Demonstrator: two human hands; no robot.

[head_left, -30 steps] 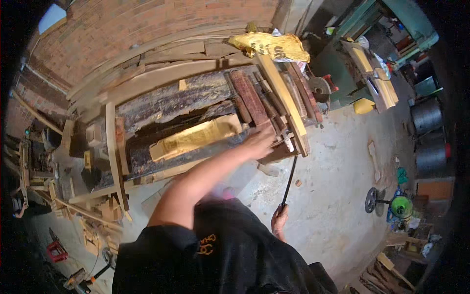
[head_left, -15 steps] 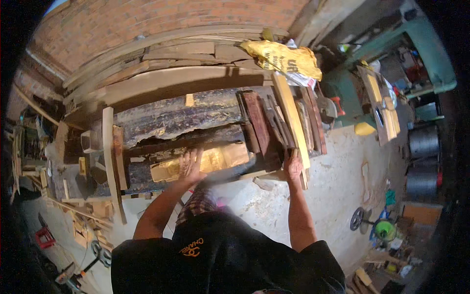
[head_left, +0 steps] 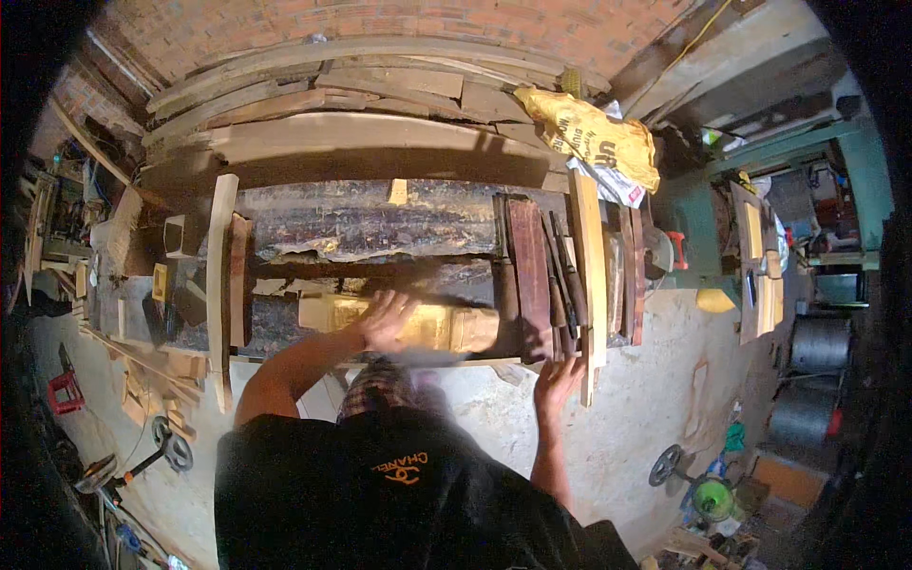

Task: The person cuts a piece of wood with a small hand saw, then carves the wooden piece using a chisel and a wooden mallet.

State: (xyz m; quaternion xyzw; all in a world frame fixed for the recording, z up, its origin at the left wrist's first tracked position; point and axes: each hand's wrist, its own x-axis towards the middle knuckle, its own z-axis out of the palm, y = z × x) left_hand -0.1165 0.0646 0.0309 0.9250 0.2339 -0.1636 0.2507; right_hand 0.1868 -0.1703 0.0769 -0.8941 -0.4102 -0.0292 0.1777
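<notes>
Fingers of my left hand [head_left: 388,318] lie spread flat on top of the pale yellow squared timber block [head_left: 408,326], open and pressing rather than gripping. That block sits on the front edge of the stack of dark rough logs and boards [head_left: 370,228], its long axis running left to right across my view, so it stretches away from my left fingers toward my right side. My right hand [head_left: 556,380] is open too, fingers up against the lower end of the long pale upright plank [head_left: 589,275], just beyond the block's right end. The left hand is the one on the block. Behind the plank, a crumpled yellow sack with dark print [head_left: 594,138] drapes over the boards near the red brick wall [head_left: 380,24].
</notes>
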